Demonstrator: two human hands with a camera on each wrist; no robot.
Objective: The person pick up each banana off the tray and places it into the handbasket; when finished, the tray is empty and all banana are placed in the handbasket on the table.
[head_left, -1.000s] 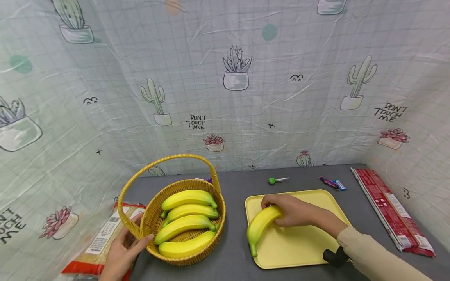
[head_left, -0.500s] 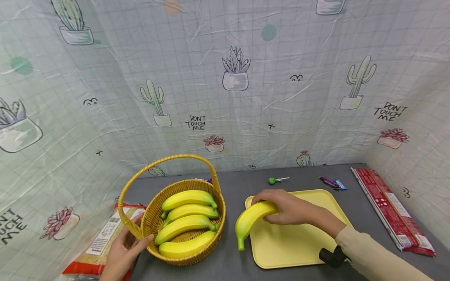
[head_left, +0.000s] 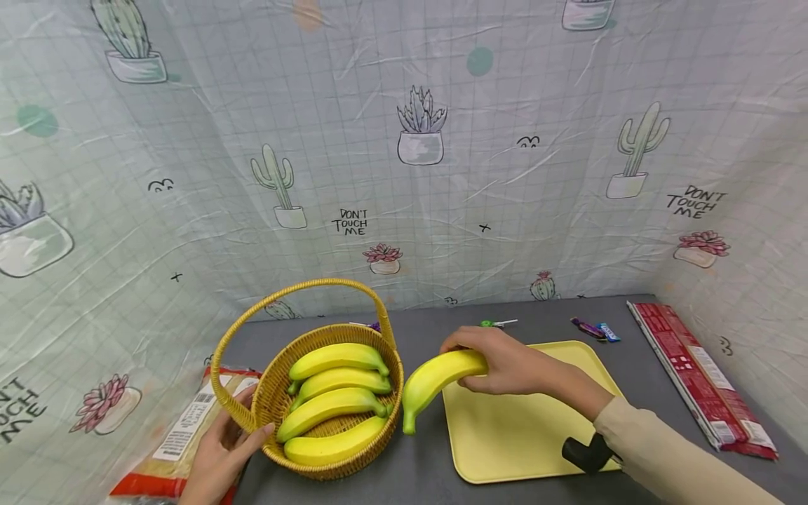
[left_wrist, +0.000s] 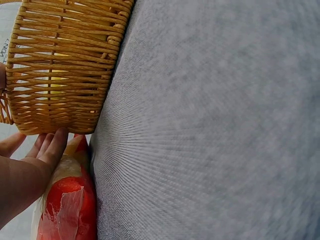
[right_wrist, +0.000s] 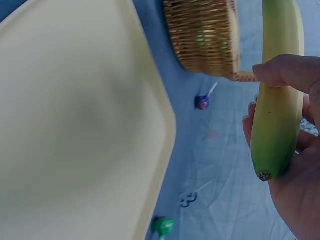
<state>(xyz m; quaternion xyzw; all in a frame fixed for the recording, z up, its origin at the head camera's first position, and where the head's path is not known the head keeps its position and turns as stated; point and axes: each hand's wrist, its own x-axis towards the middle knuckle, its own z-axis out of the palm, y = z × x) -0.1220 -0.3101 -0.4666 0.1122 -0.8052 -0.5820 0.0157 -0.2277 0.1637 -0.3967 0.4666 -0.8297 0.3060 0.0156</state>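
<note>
My right hand [head_left: 505,361] grips a yellow banana [head_left: 435,379] with a green tip, held in the air between the tray and the basket. In the right wrist view, thumb and fingers wrap around this banana [right_wrist: 280,120]. Several more bananas [head_left: 334,403] lie side by side in a woven basket [head_left: 353,466] with a tall arched handle. At the basket's left side, my left hand [head_left: 221,445] holds the rim near the handle's base, thumb over the edge. The left wrist view shows its fingers [left_wrist: 52,150] against the wicker wall. Under the right forearm lies a yellow tray [head_left: 511,449].
A red-and-clear package [head_left: 183,428] lies left of the basket, partly behind the left hand. A green lollipop [head_left: 486,323], small wrapped candies [head_left: 590,328] and a long red package [head_left: 701,379] lie behind and right of the tray. A purple lollipop [right_wrist: 202,102] lies behind the basket.
My right hand has lifted the banana off the tray and carried it left, close to the basket's right rim. The left hand and basket have stayed put.
</note>
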